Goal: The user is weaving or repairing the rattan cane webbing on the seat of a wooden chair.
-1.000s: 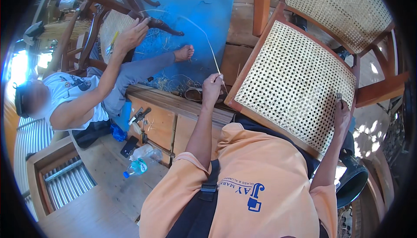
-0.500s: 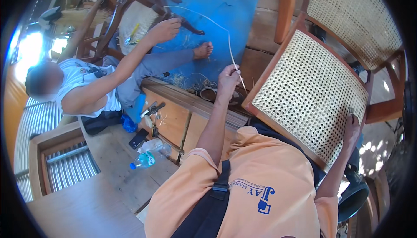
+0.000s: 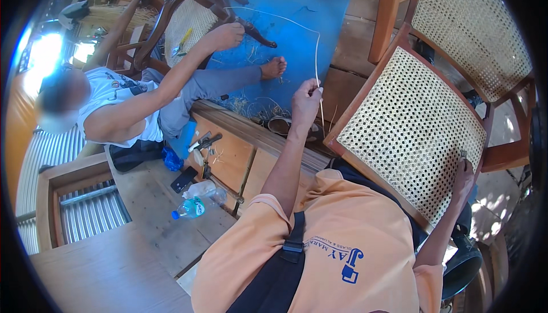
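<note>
- We see the cane strand (image 3: 317, 56) in the air, to the left of the woven cane seat (image 3: 411, 124); it rises from the left hand (image 3: 306, 100), bends sharply, and goes toward the dark wooden chair (image 3: 260, 36).
- The left hand pinches this strand between thumb and fingers, and a short tail hangs below, near the corner of the seat's wooden frame (image 3: 354, 160).
- The right hand (image 3: 464, 177) rests on the far right part of the seat; its fingertips seem pressed together on a small grey object (image 3: 463, 154) (we cannot tell its kind).
- We judge the strand very light, springy and rather smooth, so it can slip in loose fingers; at the sharp bend it may crack, therefore we would take hold close to the end.
- The seat weave looks taut and firm, but thin; for lifting we would grasp the wooden frame.
- About edges: the frame corner is just beside the tail, and could catch it.
- The widest room for moving is above the blue mat (image 3: 302, 4), between the left hand and the co-worker's hand (image 3: 230, 35).
</note>
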{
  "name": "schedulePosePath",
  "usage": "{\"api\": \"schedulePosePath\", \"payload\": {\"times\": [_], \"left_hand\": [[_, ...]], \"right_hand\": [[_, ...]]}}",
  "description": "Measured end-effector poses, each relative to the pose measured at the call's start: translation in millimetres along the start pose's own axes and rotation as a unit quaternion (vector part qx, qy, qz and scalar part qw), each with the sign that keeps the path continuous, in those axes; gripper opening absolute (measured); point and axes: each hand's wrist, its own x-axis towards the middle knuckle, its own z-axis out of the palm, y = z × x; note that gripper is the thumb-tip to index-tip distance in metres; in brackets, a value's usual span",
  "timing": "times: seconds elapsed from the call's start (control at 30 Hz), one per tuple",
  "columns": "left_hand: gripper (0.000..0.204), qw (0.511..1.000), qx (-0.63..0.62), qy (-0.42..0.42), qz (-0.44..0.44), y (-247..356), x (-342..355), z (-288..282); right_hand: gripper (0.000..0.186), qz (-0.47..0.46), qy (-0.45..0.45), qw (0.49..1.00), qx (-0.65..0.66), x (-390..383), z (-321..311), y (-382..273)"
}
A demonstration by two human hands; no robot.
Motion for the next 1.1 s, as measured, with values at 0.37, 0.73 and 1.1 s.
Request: {"api": "schedulePosePath", "payload": {"times": [0.37,0.73,1.1], "left_hand": [[0.015,0.991,0.104,0.027,0.074,14,-5,5],[0.013,1.000,-0.014,-0.013,-0.003,48,-18,1],[0.011,0.932,-0.321,-0.163,-0.053,119,-46,13]], "right_hand": [[0.034,-0.008,0.009,1.000,-0.010,-2,-1,-2],[0.032,-0.008,0.014,0.964,0.266,11,-8,30],[0.024,-0.056,-0.291,0.811,0.504,-85,-5,-228]]}}
